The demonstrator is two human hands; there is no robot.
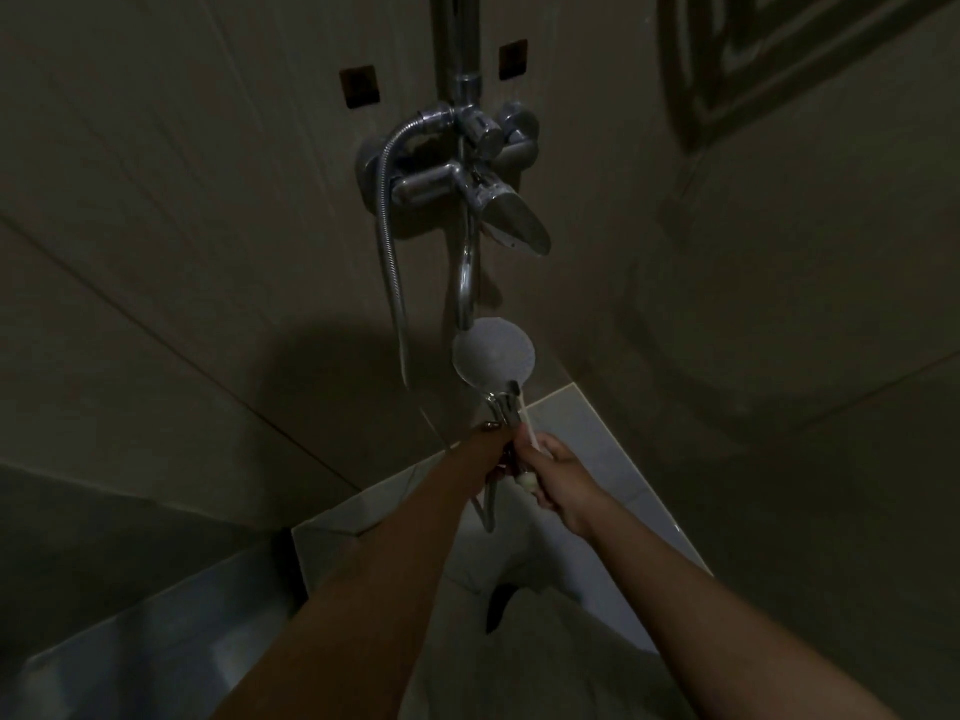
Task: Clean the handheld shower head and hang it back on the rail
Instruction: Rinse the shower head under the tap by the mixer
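The head camera looks into a dark shower. The shower head point(493, 351) is off the rail point(457, 28). It is held up in front of the wall, just below the tap point(470, 163), with its round face toward us. The left hand point(496, 449) is wrapped round its handle. The right hand point(563, 483) is closed round a thin white brush point(525, 433). The brush tip sits at the bottom edge of the round face. A shiny hose point(390, 241) hangs from the tap.
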